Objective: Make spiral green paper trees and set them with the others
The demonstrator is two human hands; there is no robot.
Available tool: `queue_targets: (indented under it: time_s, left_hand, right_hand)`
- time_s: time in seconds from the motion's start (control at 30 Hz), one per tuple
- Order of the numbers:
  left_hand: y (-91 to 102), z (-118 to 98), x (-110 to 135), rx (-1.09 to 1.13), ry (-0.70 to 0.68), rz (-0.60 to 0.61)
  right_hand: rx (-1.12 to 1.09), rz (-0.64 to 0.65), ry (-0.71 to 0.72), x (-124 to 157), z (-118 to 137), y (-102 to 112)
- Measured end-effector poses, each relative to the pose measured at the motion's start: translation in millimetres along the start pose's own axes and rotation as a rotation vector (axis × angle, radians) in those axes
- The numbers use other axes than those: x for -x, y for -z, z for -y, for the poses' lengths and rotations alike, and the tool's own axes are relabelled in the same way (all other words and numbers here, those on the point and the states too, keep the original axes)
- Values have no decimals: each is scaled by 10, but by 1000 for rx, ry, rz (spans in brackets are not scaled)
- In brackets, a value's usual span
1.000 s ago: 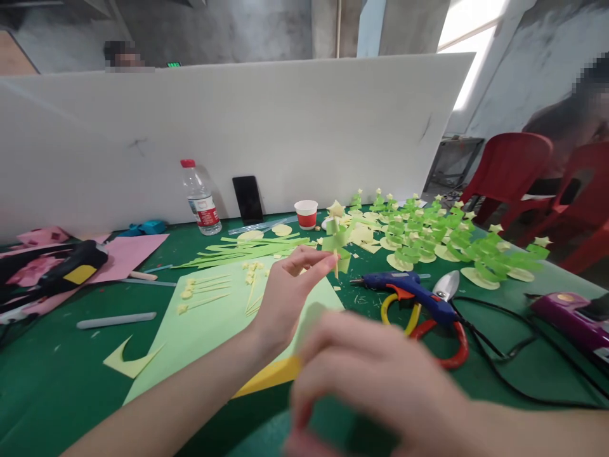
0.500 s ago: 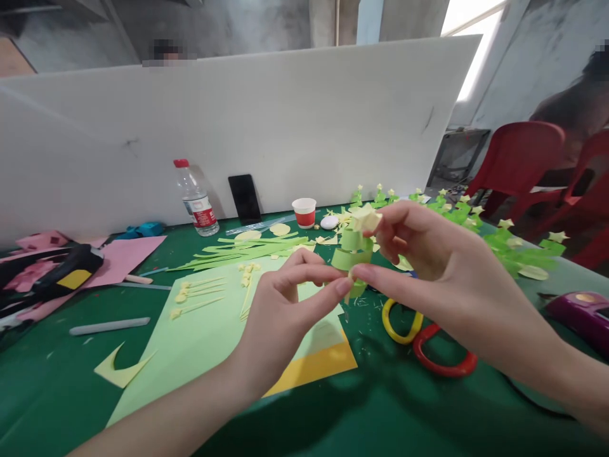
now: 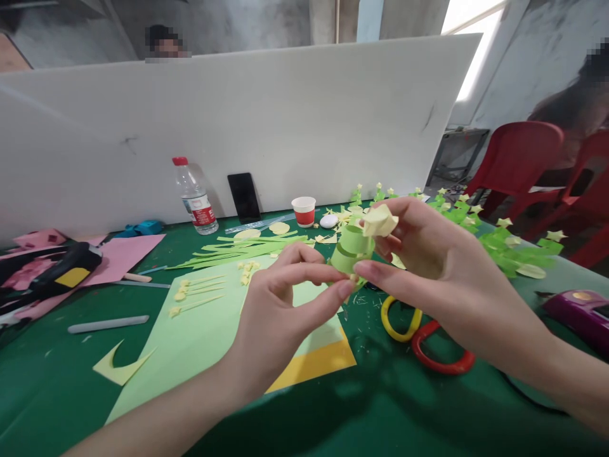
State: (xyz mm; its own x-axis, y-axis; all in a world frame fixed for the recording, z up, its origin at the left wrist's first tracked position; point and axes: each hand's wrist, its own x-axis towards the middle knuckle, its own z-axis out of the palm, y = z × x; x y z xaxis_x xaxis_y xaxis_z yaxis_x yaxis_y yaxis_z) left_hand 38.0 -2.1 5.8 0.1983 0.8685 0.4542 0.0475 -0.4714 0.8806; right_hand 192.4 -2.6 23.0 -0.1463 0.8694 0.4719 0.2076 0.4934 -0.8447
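Observation:
Between my hands is a spiral paper tree [image 3: 346, 249] of light green strip, topped by a pale yellow paper star [image 3: 380, 221]. My left hand [image 3: 290, 311] is closed, its thumb and forefinger pinching a tiny pale piece at the tree's lower side. From the other side my right hand [image 3: 428, 266] holds the tree, with the thumb low on the spiral and the fingers up behind the star. The tree leans, and its base is partly hidden by my fingers. Below my right hand lie scissors with yellow and red handles [image 3: 442, 348].
Light green paper [image 3: 190, 355] bears several small stemmed paper pieces. Green strips [image 3: 238, 251], a paper cup [image 3: 304, 212], a phone [image 3: 244, 198] and a water bottle [image 3: 197, 203] stand or lie behind. Several finished trees [image 3: 518, 244] are at right. A white board [image 3: 266, 127] borders the table's back.
The paper tree has tilted, and its star has swung right and turned toward me. My left fingertips stay pinched near its lower side.

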Motion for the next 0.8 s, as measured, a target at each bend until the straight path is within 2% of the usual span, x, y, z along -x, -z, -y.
queue_targets:
  time_s: [0.57, 0.8]
  left_hand:
    - [1, 26, -30, -35, 55, -16]
    - [53, 56, -84, 58, 136, -95]
  right_hand:
    - [38, -7, -14, -44, -58, 3]
    - [77, -47, -11, -64, -47, -4]
